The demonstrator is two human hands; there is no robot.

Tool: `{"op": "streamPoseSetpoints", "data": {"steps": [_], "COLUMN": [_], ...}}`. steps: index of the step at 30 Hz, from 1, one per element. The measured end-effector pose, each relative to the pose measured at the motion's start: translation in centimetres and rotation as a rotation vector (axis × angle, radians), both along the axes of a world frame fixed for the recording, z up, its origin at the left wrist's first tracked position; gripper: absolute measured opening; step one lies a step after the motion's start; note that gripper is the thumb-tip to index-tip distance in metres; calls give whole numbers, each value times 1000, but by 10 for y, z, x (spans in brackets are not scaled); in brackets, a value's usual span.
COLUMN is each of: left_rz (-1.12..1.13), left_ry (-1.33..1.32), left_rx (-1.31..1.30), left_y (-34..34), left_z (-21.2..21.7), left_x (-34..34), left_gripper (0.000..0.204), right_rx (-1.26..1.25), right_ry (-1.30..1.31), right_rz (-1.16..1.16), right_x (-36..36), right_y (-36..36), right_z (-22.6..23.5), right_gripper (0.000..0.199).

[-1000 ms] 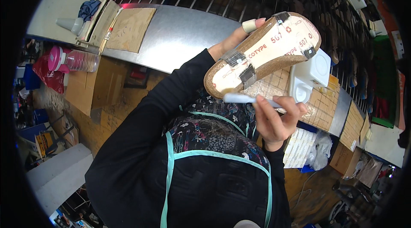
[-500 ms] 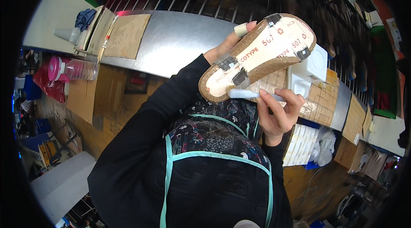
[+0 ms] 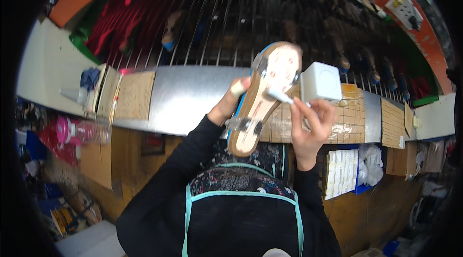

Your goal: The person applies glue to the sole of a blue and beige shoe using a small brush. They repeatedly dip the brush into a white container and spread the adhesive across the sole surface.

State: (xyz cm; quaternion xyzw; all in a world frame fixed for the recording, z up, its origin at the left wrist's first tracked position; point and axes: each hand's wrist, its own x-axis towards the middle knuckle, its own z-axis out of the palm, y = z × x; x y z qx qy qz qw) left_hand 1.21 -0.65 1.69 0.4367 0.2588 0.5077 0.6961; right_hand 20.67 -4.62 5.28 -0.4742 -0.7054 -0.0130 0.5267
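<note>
My left hand (image 3: 225,103) is closed on the left side of an upturned sandal (image 3: 260,104), the thumb along its edge. The sandal has a cork rim, a pale underside, clear and dark strap ends folded over it and a strip of blue at its left edge. My right hand (image 3: 311,129) pinches a pale-handled brush (image 3: 282,97). The tip of the brush meets the middle of the underside, where the bristles are blurred. A white square container (image 3: 320,83) stands just beyond my right hand.
Past the metal worktop (image 3: 193,94) runs a barred rack (image 3: 207,30) with several shoes. Cardboard (image 3: 136,95) lies on the worktop at left, and taped cardboard (image 3: 349,119) at right. Below the worktop are a pink-lidded bottle (image 3: 91,132) and a white carton (image 3: 341,172).
The sandal has swung more upright and shifted left in the picture. The brush has gone from one end of the underside to its middle. The view has tilted to show more of the rack.
</note>
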Motion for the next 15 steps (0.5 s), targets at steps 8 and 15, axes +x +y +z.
{"op": "streamPoseSetpoints", "data": {"steps": [8, 15], "left_rz": [-62, 121], "left_ry": [65, -239], "left_rx": [-69, -307], "left_y": [2, 22], "left_z": [-35, -43], "left_x": [-28, -33], "left_gripper": [90, 86], "right_rx": [191, -676], "right_ry": [-150, 818], "right_rz": [-296, 633], "right_x": [-11, -11], "right_y": [48, 15], "right_z": [6, -55], "right_gripper": [18, 15]}}
